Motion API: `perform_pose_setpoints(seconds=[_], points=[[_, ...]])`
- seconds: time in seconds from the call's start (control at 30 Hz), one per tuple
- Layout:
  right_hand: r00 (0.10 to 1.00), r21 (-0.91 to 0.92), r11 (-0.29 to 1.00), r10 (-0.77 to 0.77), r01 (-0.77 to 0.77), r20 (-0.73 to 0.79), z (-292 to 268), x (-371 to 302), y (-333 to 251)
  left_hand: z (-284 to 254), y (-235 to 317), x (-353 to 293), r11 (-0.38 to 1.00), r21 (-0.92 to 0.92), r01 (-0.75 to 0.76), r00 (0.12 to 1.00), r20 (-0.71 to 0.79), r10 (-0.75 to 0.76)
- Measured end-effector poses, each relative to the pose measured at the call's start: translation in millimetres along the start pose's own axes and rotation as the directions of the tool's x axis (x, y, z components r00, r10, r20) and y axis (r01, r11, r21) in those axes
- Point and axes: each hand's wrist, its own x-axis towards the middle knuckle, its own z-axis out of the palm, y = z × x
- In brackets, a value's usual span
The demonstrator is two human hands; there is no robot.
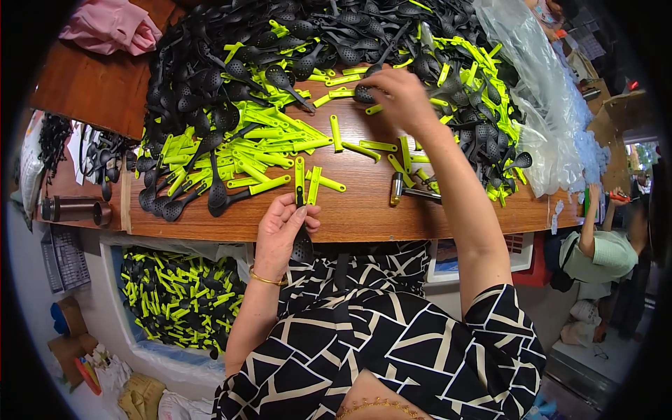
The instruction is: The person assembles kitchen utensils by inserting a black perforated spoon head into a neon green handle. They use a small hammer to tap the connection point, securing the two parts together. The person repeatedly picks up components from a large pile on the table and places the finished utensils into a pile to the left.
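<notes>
Near the table's front edge, my left hand point(287, 218) is closed on a black perforated spoon point(302, 246). The bowl hangs below my fingers, and its lime-green handle point(299, 180) points away from me. Farther out, my right hand point(399, 96) is over the middle of the table, smeared by motion. Its fingers are at a black perforated spoon head point(364, 94); whether they grip it is unclear. Loose lime-green handles point(336, 133) lie between my hands, with a larger heap of green handles point(252, 140) to the left.
Black perforated spoons point(343, 31) are piled along the far side of the wooden table point(280, 225). A brass-headed tool point(397, 189) lies right of centre. Below left, a lined bin point(182, 297) holds many green-handled spoons. Clear plastic sheeting point(539, 126) covers the right side; another person point(605, 245) is beyond.
</notes>
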Motion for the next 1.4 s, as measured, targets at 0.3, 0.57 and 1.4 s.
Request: perform_pose_setpoints(seconds=[0.3, 0.57, 1.4], points=[[0.976, -0.158, 0.979, 0.154, -0.13, 0.151, 34.7, -5.1, -22.6, -1.9, -8.0, 0.1, 0.998, 0.001, -0.058, 0.998, 0.007, 0.058], [0.856, 0.518, 0.843, -0.155, -0.145, 0.493, -31.2, -1.7, -143.8, 9.6, -5.8, -3.2, 0.991, 0.115, -0.071, 0.997, 0.027, 0.068], [0.796, -0.007, 0.92, 0.342, -0.391, 0.5, -49.6, -19.2, -192.3, 16.3, 2.3, -25.7, 0.601, 0.697, -0.391, 0.878, 0.086, 0.472]])
